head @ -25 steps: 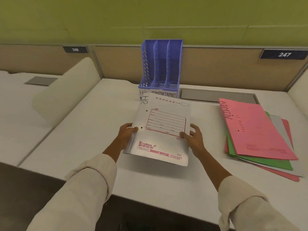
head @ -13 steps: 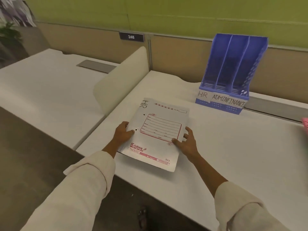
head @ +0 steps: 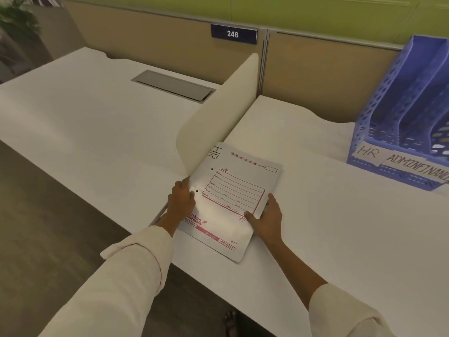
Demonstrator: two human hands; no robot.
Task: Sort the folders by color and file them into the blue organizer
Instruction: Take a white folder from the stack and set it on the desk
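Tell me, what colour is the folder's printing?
Pinkish red on the white folder, seen from the head camera.

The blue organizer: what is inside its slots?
The organizer slots look empty as far as they show: only perforated blue walls and floor. Its right part is cut off by the frame, so that slot cannot be fully checked.

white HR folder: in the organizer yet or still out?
Out. The white folder lies flat on the desk, left hand and right hand on its edges; the blue organizer stands apart.
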